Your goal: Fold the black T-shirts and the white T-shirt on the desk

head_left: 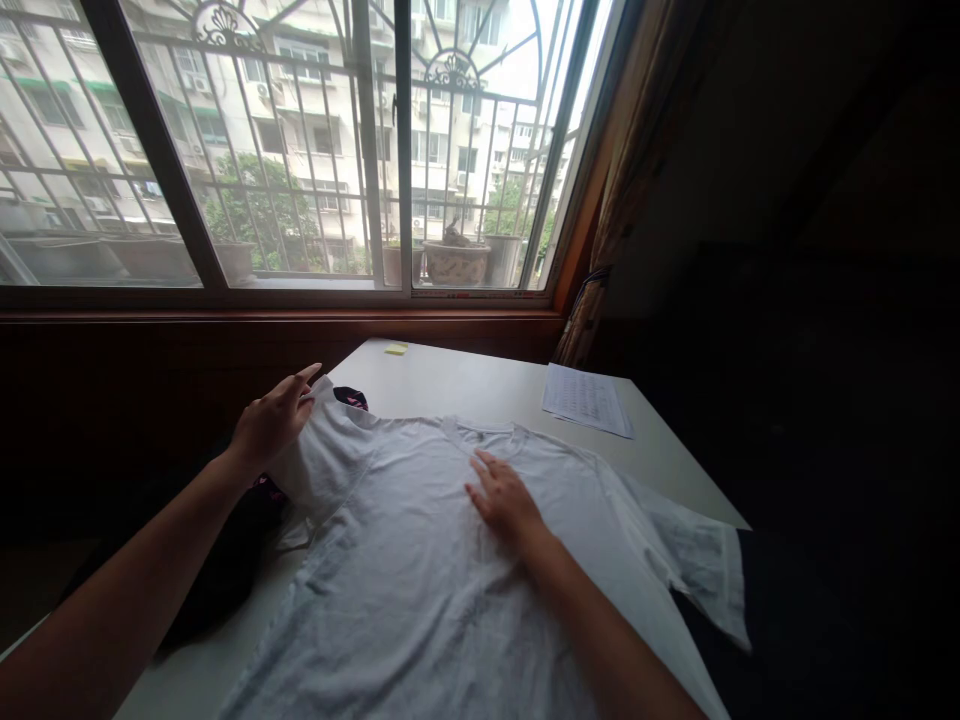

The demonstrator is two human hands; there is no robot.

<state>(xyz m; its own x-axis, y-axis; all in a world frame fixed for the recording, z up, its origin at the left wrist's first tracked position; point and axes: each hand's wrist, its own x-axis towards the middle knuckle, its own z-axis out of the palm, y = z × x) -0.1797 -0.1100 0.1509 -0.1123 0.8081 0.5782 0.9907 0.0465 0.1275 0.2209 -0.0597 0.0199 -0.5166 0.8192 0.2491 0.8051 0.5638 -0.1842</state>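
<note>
A white T-shirt point(420, 540) lies spread over the table, its neckline toward the window. My left hand point(274, 422) is at the left sleeve, with the thumb and fingers closed on the sleeve's upper edge and one finger pointing out. That sleeve is lifted a little. Flat on the chest just below the collar rests my right hand point(504, 497), its fingers stretched out and slightly apart. The T-shirt's other sleeve hangs past the table's right edge. Beside the left sleeve, partly covered by it, is a dark cloth item point(232, 575) with pink marks.
The white table point(465, 375) stands below a barred window point(300, 150). Printed sheets point(589, 400) lie at its far right, and a yellow sticky note point(396, 349) near the far left corner. A curtain point(622, 190) hangs at the right of the window.
</note>
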